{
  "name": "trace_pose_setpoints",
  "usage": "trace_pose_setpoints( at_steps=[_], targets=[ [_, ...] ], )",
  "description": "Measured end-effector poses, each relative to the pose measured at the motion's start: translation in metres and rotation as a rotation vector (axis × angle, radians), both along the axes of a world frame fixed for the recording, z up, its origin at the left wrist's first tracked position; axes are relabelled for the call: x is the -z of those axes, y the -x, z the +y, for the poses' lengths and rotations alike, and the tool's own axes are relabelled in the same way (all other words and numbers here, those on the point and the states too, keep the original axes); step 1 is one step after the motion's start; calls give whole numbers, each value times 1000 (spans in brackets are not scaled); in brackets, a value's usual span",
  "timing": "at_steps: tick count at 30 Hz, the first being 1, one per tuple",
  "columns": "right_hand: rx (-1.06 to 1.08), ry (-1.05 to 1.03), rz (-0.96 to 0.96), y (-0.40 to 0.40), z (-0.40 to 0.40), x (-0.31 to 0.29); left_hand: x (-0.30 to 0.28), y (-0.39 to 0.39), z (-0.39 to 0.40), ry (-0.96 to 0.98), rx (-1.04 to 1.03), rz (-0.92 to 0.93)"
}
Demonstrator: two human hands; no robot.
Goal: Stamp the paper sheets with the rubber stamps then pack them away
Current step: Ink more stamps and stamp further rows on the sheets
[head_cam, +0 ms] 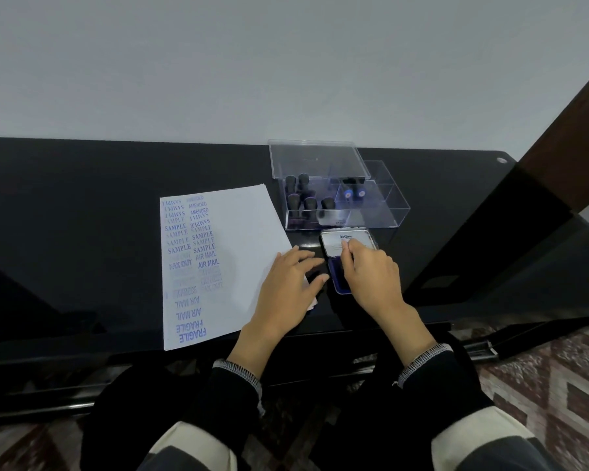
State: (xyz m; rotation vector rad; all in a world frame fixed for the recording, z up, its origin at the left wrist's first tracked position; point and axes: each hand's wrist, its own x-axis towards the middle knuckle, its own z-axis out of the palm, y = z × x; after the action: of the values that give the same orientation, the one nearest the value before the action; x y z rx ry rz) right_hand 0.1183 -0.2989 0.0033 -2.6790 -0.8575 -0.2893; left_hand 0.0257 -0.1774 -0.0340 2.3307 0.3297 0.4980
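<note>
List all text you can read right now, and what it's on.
"Artline": ink pad lid; the smaller print under it is blurred.
"SAMPLE", "AMENDED", "AIR MAIL", "FAX OUT", "FRAGILE": blue stamps on the paper.
"EXPRESS": faint, likely, on the paper.
Other faded imprints on the paper: unreadable.
Stamps in the clear box: labels unreadable.

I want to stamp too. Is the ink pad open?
Open: the lid stands raised behind the blue ink pad, right hand on it.

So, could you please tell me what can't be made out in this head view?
- Ink pad: mostly hidden under the right hand.
- Sheet corner under the left hand: covered.
- Faint middle stamp prints on the paper: blurred.
- Stamps in the clear box: faces too small to read.
</note>
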Motion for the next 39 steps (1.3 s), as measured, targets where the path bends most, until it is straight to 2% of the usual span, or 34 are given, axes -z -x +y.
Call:
trace_pose_setpoints(
  at_steps=[8, 13, 17, 20, 25, 29, 33, 39],
  targets=[
    [96, 59, -56, -3, 12, 5, -16, 27, 57, 65, -196, -37],
    [95, 34, -177, 2, 22, 7, -16, 54, 102, 116, -371, -50],
    [99, 8, -131, 0, 20, 10, -14, 68, 123, 124, -478, 3],
    [152, -49, -61, -7, 17, 15, -9, 74, 131, 110, -501, 22],
    [101, -7, -184, -1, 24, 12, -2, 79, 137, 117, -542, 47],
    [88, 36, -194, 1, 26, 10, 1, 80, 138, 72, -533, 55],
    [134, -56, -59, -7, 19, 16, 4, 81, 138, 10, -518, 69],
    [70, 11, -192, 1, 27, 10, 1, 80, 135, -41, -500, 78]
  ],
)
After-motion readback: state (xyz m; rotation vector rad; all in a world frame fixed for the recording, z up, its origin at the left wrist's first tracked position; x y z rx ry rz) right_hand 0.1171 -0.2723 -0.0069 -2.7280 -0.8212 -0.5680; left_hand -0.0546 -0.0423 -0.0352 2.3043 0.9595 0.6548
